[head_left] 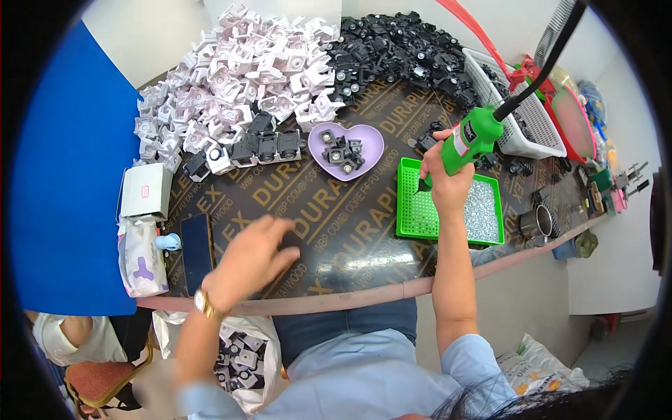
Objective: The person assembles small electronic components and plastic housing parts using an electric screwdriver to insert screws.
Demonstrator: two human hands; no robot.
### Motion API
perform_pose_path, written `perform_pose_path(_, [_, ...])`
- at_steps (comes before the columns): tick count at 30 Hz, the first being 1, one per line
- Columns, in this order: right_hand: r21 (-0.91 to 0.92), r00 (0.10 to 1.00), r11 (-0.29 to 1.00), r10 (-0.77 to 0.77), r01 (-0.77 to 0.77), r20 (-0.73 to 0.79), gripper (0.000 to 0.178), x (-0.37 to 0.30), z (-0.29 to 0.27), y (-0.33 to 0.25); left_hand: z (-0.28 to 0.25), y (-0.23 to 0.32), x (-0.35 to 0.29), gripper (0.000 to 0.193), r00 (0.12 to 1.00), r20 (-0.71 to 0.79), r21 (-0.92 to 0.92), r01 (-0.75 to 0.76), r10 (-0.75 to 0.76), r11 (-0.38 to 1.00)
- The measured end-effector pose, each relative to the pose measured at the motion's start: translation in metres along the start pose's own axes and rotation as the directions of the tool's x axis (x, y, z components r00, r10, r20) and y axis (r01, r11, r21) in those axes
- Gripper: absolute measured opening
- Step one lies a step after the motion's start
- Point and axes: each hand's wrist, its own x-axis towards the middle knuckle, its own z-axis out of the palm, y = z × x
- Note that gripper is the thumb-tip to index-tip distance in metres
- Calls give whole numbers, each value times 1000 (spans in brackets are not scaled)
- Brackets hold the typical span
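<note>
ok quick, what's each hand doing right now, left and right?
Left hand: blurred, fingers spread low over the dark table; whether it holds anything cannot be told.
Right hand: closed around the green electric screwdriver.

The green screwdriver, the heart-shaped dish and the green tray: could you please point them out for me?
green screwdriver (pixel 470 140), head view, on its body above the grip.
heart-shaped dish (pixel 371 140), head view, on its bare right lobe.
green tray (pixel 413 210), head view, on its perforated left half.

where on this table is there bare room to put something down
Bare board lies in front of the person, between the left hand and the green tray, below the purple heart dish. A thin strip runs between the phone and that hand. The back is crowded with white parts and black parts; the right edge is cluttered too.
</note>
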Motion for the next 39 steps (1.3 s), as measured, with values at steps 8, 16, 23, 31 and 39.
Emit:
perform_pose_path(8, [-7, 999, 1000, -10, 10, 32, 32, 0, -1, -3, 28, -71, 91, 40, 846, -507, 318, 6, 165, 948])
perform_pose_path(16, [-5, 995, 995, -95, 95, -20, 32, 1, -6, -12, 31, -98, 127, 56, 949, -267, 542, 3, 169, 840])
perform_pose_path(23, [-20, 995, 996, -87, 86, -44, 33, 0, -8, -14, 23, -96, 122, 55, 971, -203, 427, -26, 124, 904])
perform_pose_path(31, [-6, 993, 995, -104, 104, -61, 35, 0, -11, -15, 29, -77, 109, 47, 902, -356, 526, -22, 243, 850])
perform_pose_path(39, [-16, 993, 993, -117, 117, -32, 38, -3, -6, -20, 60, -33, 72, 32, 865, -467, 179, -108, 181, 978])
